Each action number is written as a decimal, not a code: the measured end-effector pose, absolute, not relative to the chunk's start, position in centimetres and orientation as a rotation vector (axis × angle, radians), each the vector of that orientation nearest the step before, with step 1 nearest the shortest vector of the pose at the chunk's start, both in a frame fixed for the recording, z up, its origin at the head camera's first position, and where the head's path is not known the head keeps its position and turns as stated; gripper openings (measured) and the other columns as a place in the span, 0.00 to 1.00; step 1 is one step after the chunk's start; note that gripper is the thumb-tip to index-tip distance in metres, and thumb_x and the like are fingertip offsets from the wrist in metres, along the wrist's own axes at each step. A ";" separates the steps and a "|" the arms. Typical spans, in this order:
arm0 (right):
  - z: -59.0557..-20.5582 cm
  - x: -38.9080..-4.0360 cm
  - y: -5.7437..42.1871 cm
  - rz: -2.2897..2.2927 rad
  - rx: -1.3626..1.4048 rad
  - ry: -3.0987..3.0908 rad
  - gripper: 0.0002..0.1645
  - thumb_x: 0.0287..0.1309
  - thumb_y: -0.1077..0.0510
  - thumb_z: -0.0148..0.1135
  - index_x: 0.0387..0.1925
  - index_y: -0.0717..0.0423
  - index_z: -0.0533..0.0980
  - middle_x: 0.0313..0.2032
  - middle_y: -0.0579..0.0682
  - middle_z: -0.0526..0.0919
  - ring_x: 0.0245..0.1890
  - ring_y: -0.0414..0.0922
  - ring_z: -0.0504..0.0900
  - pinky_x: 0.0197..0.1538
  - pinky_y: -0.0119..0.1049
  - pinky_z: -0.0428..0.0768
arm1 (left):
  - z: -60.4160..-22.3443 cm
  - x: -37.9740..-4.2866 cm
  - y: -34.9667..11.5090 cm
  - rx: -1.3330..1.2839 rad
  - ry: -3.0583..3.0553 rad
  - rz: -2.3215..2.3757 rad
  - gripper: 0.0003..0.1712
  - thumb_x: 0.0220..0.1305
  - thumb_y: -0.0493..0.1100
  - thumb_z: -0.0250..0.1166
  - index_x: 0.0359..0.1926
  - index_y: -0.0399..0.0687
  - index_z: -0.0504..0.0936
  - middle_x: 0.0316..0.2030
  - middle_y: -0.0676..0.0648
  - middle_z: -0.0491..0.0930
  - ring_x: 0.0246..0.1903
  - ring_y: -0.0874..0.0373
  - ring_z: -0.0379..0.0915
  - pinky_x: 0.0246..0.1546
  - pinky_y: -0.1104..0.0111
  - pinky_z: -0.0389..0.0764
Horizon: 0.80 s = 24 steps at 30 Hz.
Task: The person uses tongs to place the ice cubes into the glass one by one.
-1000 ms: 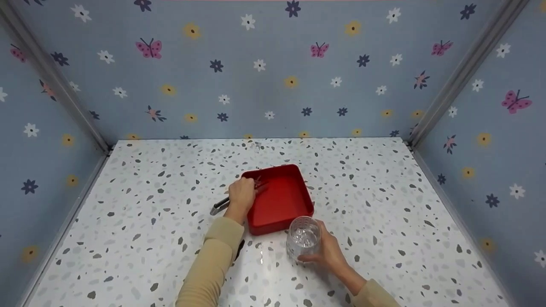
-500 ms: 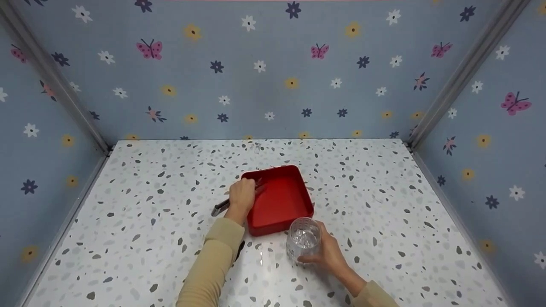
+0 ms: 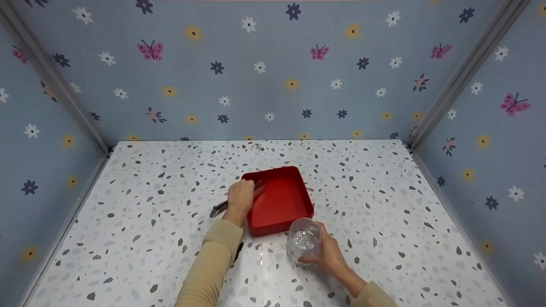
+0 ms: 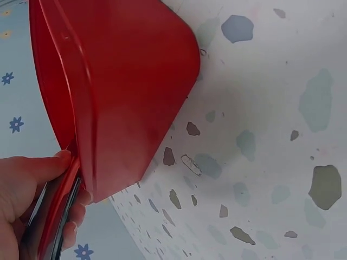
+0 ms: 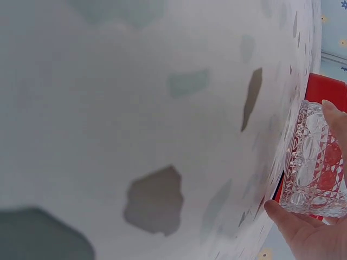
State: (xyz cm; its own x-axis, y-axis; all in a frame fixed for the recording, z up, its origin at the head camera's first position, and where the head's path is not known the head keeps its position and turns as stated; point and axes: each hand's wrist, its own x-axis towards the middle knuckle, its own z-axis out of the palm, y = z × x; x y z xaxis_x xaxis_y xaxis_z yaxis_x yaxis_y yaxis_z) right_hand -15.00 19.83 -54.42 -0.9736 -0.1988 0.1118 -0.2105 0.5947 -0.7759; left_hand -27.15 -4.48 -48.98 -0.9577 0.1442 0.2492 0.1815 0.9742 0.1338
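My left hand [image 3: 240, 195] grips a pair of metal tongs [image 3: 219, 208] at the left rim of a square red tray [image 3: 279, 200]. The tongs' handle end sticks out to the left, and their far ends reach over the tray. In the left wrist view, thumb and fingers are on either side of the tongs [image 4: 65, 216], close to the tray's wall [image 4: 124, 92]. With my right hand [image 3: 330, 251] I hold a clear glass [image 3: 304, 241] at the tray's near right corner. The right wrist view shows the glass's patterned side [image 5: 312, 162], thumb and fingers around it.
The white speckled table [image 3: 375, 204] extends on all sides of the tray. A blue wall [image 3: 264, 51] with flowers and butterflies stands behind, with side walls left and right. A small dark thing [image 3: 238, 251] shows beside the left sleeve.
The tongs' ends over the tray look closer together than a second ago, and my left hand has shifted very slightly left. The right hand, glass and tray stay put.
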 end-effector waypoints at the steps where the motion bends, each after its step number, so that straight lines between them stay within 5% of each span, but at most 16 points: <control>1: -54.4 -15.0 19.8 1.363 0.357 -2.794 0.58 0.18 0.53 0.79 0.57 0.51 0.57 0.52 0.53 0.72 0.53 0.51 0.70 0.53 0.47 0.66 | -49.0 -27.1 -4.5 -0.244 -2.878 -0.229 0.09 0.54 0.33 0.54 0.25 0.40 0.82 0.24 0.40 0.80 0.25 0.46 0.77 0.23 0.59 0.76; 24: -54.7 -15.0 20.0 1.354 0.405 -2.753 0.58 0.16 0.52 0.79 0.56 0.50 0.58 0.51 0.54 0.73 0.51 0.51 0.72 0.52 0.48 0.67 | -48.3 -25.9 -5.6 -0.203 -2.907 -0.356 0.08 0.54 0.39 0.62 0.24 0.38 0.81 0.22 0.41 0.78 0.22 0.48 0.75 0.23 0.60 0.74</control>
